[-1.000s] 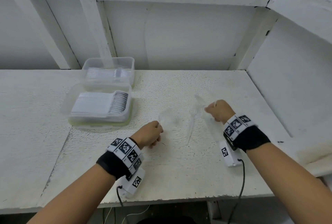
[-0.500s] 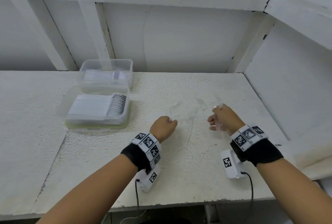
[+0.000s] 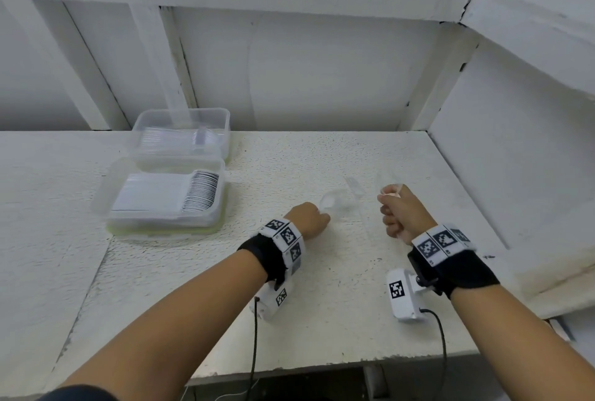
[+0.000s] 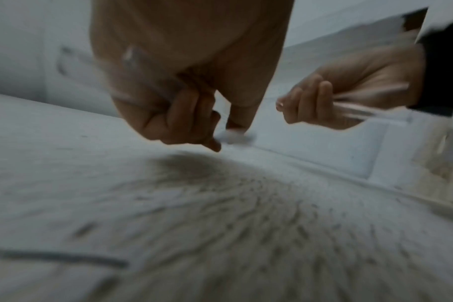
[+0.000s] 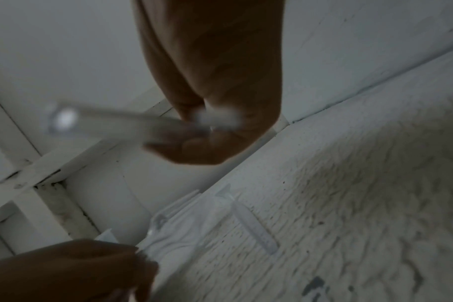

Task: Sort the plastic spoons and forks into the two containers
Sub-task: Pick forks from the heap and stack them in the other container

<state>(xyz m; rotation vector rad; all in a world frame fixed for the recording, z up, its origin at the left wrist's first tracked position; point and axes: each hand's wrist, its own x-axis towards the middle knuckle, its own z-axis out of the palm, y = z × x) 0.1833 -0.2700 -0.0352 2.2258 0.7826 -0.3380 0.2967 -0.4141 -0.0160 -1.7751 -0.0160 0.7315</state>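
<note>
A: Our left hand (image 3: 309,219) is curled round clear plastic cutlery (image 4: 140,81); our right hand (image 3: 401,210) grips a clear utensil (image 5: 111,120) in its fist. Spoon or fork, we cannot tell.

B: A few loose clear pieces (image 3: 341,199) lie on the tabletop (image 3: 322,304) between our hands. At far left, two containers (image 3: 167,194) hold stacked cutlery, touching each other.
</note>
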